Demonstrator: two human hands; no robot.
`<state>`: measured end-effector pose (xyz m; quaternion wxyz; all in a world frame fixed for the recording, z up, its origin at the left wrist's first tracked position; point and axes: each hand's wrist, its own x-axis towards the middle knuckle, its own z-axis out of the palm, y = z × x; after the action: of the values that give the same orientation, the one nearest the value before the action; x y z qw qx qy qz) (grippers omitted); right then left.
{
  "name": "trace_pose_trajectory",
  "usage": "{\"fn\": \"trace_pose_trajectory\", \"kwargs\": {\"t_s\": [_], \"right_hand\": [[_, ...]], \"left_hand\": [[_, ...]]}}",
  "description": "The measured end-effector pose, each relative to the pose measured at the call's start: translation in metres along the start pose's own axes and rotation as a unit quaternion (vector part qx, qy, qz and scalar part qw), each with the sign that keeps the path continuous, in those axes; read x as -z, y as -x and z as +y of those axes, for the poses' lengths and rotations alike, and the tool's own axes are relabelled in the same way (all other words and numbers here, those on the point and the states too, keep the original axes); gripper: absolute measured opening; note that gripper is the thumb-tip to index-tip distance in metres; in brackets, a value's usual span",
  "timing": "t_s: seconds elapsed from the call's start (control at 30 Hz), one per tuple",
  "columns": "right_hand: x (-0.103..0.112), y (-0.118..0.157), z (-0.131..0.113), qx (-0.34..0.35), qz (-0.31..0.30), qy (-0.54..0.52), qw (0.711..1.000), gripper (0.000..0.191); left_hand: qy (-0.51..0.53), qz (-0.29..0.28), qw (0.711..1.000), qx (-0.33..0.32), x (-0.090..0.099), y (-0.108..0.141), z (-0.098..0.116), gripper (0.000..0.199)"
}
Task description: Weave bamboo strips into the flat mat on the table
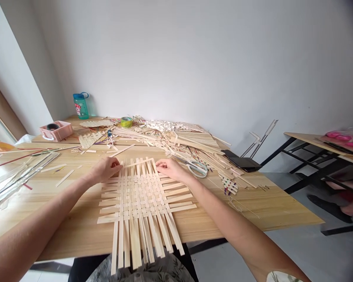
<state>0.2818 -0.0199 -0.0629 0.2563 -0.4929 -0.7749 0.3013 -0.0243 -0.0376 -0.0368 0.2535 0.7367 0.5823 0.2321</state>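
Note:
A flat woven mat of pale bamboo strips (141, 196) lies on the wooden table (241, 207), with long loose ends pointing toward me. My left hand (106, 169) pinches the left end of a loose strip (138, 163) laid across the mat's far edge. My right hand (169, 168) rests at the far right corner of the mat, its fingertips at the strip's other end. Whether those fingers grip it is hidden.
Beyond the mat lies a heap of bamboo strips (188, 143), with white-handled scissors (197, 169) at its front. A water bottle (81, 105), pink box (55, 130) and tape roll (126, 122) stand behind. Silver strips (17, 176) lie left. A second table (314, 143) and a person's leg (350, 205) are right.

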Motion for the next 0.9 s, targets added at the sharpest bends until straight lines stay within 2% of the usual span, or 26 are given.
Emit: {"fn": "trace_pose_trajectory", "kwargs": {"t_s": [0.23,0.4,0.47,0.53,0.63,0.67,0.7,0.73,0.77,0.83,0.87,0.9], "right_hand": [[0.012,-0.017,-0.005,-0.025,-0.042,-0.032,0.998,0.013],[0.031,-0.045,-0.015,-0.006,-0.077,-0.019,0.997,0.008],[0.035,-0.056,-0.023,0.016,-0.091,-0.007,0.996,0.010],[0.032,-0.065,-0.034,0.039,-0.123,-0.001,0.992,0.013],[0.014,-0.071,-0.051,0.070,-0.188,0.001,0.980,0.014],[0.005,-0.071,-0.057,0.076,-0.203,0.002,0.976,0.014],[-0.003,-0.070,-0.062,0.081,-0.208,0.003,0.975,0.014],[-0.010,-0.068,-0.067,0.085,-0.203,0.005,0.976,0.015],[-0.016,-0.064,-0.071,0.087,-0.190,0.005,0.978,0.018],[-0.020,-0.050,-0.078,0.088,-0.138,0.014,0.986,0.024],[-0.019,-0.039,-0.080,0.088,-0.107,0.023,0.990,0.027],[-0.016,-0.026,-0.082,0.090,-0.043,0.058,0.993,0.029]], "left_hand": [[0.096,-0.080,0.991,0.040,0.001,0.004,0.005,0.057],[0.123,-0.167,0.977,0.048,0.007,0.016,0.017,0.061],[0.118,-0.231,0.966,0.021,0.011,0.024,0.025,0.060],[0.105,-0.331,0.937,-0.042,0.016,0.034,0.035,0.059],[0.103,-0.445,0.882,-0.118,0.027,0.044,0.048,0.052],[0.115,-0.460,0.869,-0.138,0.031,0.046,0.051,0.049],[0.122,-0.459,0.866,-0.153,0.034,0.046,0.053,0.048],[0.121,-0.434,0.878,-0.157,0.036,0.045,0.053,0.048],[0.112,-0.385,0.903,-0.154,0.037,0.042,0.051,0.049],[0.058,-0.238,0.961,-0.126,0.035,0.033,0.043,0.050],[0.034,-0.170,0.979,-0.105,0.033,0.028,0.037,0.051],[0.006,-0.109,0.990,-0.084,0.030,0.021,0.031,0.049]]}}
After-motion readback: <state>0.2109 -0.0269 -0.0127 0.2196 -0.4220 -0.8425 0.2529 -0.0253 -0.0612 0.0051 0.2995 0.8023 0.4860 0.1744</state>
